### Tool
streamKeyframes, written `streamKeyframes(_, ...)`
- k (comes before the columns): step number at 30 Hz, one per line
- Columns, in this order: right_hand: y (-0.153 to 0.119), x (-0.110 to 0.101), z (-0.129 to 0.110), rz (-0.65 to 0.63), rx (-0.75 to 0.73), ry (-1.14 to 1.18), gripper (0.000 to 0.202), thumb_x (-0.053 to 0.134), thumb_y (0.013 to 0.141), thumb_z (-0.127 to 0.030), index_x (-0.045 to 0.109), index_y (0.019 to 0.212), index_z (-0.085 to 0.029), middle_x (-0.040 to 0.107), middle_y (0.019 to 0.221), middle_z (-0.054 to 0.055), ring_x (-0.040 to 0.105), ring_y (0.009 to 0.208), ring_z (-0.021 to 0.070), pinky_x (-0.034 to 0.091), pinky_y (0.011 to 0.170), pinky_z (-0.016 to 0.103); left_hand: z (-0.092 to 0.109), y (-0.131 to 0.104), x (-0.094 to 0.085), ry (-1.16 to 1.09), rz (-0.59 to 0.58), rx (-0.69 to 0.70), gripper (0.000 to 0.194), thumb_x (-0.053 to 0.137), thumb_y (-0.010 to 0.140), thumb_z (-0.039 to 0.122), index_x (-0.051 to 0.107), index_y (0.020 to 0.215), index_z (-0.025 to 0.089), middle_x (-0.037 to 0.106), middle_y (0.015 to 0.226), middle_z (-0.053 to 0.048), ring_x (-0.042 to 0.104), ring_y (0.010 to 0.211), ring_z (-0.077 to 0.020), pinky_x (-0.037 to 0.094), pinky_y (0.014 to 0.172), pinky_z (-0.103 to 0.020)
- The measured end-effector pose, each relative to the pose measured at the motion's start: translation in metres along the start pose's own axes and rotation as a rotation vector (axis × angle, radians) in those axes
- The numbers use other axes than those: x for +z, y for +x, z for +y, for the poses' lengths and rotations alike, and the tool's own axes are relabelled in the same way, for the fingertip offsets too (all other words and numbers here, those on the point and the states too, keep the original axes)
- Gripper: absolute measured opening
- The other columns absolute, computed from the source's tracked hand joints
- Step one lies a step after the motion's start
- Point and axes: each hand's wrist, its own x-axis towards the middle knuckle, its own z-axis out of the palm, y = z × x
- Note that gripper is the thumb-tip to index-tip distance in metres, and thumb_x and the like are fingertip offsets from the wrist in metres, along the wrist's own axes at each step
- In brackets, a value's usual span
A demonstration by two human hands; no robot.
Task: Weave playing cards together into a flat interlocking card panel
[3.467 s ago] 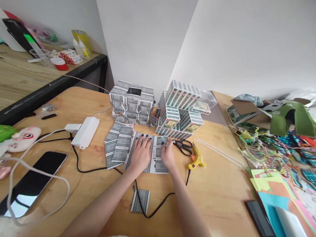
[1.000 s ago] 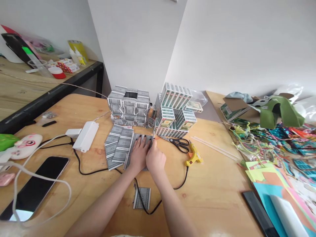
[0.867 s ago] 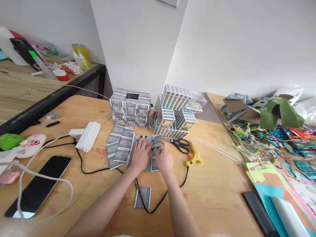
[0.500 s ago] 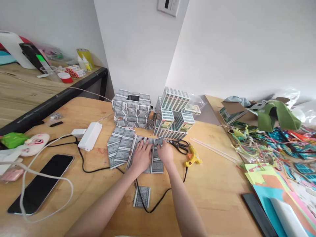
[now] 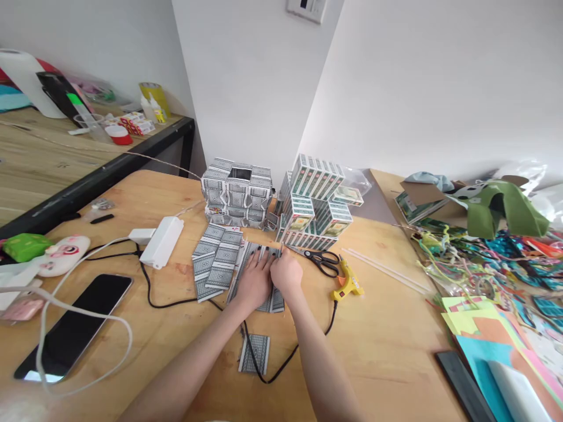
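My left hand (image 5: 254, 281) lies flat on a panel of joined playing cards (image 5: 269, 305), its fingers spread and pointing away from me. At the panel's right side, my right hand (image 5: 287, 274) is closed on the edge strip; its fingertips are hidden. Left of the panel, more joined card strips (image 5: 225, 258) overlap each other. A hollow block built from folded cards (image 5: 237, 199) stands behind them. One loose card piece (image 5: 263, 347) lies nearer to me, crossed by a black cable.
Black scissors (image 5: 324, 264) and a yellow glue gun (image 5: 348, 285) lie to the right. Stacked card boxes (image 5: 301, 214) stand behind. A phone (image 5: 77, 328), white cable and white adapter (image 5: 162, 243) are on the left. Coloured paper (image 5: 481, 346) and craft scraps cover the right side.
My right hand has moved left toward my left hand and curled more tightly, and the panel's right strip has turned inward. My left hand stays pressed on the panel.
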Motion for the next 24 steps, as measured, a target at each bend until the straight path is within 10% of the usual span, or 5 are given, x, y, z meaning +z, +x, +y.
streamKeyframes(8,-0.011,0.006,0.057,-0.137,-0.039,0.689,0.051,0.025,0.088,-0.049,0.061,0.082,-0.014,0.065,0.059,0.008,0.061,0.048,0.0186,0.045,0.046,0.026,-0.028,0.013,-0.01,-0.301,-0.077,0.135,0.047,0.042,0.077,0.01,0.054,0.121,0.022,0.05,0.133,-0.001,0.037,0.128,-0.019,0.03,0.107,-0.039)
streamKeyframes(12,-0.001,0.011,0.073,0.204,-0.179,0.772,0.048,0.048,0.08,-0.042,0.049,0.119,-0.014,0.064,0.104,0.013,0.063,0.076,0.018,0.048,0.063,0.028,-0.032,0.022,-0.017,-0.429,-0.16,0.179,0.046,0.042,0.075,0.008,0.061,0.111,0.027,0.055,0.127,0.004,0.037,0.128,-0.0171,0.033,0.106,-0.037)
streamKeyframes(16,0.008,0.015,0.074,0.068,-0.397,0.691,0.03,0.048,0.079,-0.037,0.064,0.091,-0.015,0.066,0.093,0.009,0.06,0.085,0.0186,0.045,0.073,0.027,-0.033,0.02,-0.035,-0.545,-0.184,0.121,0.037,0.042,0.08,0.016,0.063,0.109,0.025,0.061,0.12,0.001,0.049,0.119,-0.0164,0.037,0.102,-0.033)
streamKeyframes(24,0.003,0.007,0.071,0.204,-0.059,0.514,0.033,0.044,0.074,-0.034,0.057,0.05,-0.017,0.058,0.048,0.001,0.053,0.052,0.0164,0.035,0.05,0.024,-0.023,-0.048,-0.076,-0.721,-0.287,0.146,0.067,0.067,0.07,0.038,0.043,0.131,0.026,0.045,0.137,-0.007,0.037,0.128,-0.0235,0.032,0.105,-0.039)
